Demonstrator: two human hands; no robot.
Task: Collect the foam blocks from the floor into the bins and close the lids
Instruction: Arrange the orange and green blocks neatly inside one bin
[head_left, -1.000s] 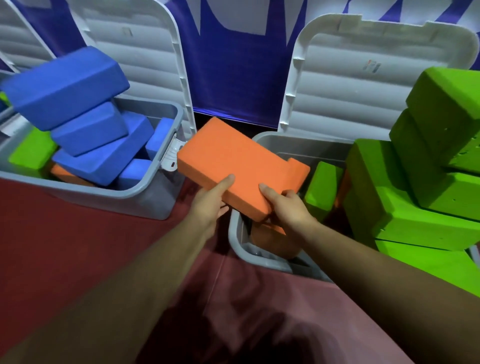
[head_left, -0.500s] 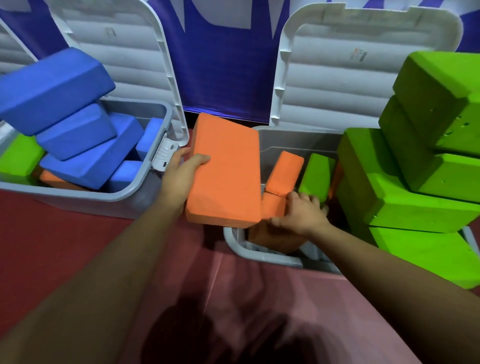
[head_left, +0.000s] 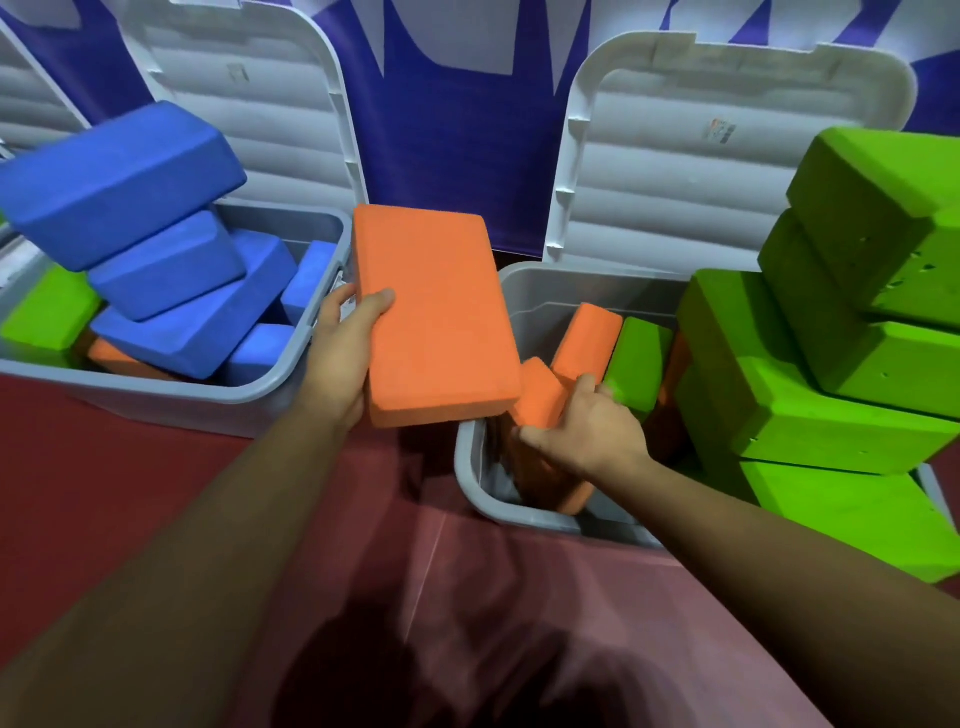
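My left hand (head_left: 343, 353) grips a large orange foam block (head_left: 436, 317) by its left edge, holding it in the air between the two grey bins. My right hand (head_left: 587, 426) reaches into the right bin (head_left: 470, 467) and grips a smaller orange block (head_left: 540, 400) standing at its near left corner. Another orange block (head_left: 589, 340) and a green block (head_left: 636, 366) stand behind it. Big green blocks (head_left: 810, 374) are piled high over the right side of that bin. The left bin (head_left: 218, 402) holds several blue blocks (head_left: 156, 249), a green one and an orange one.
Both bins' white lids (head_left: 727, 156) stand open against a blue and white wall. The floor (head_left: 130, 499) around the bins is dark red. The blue and green piles rise well above the bin rims.
My right hand let go of the large orange block and dropped into the right bin onto a smaller orange one. My left hand alone turned the large block upright and leftward.
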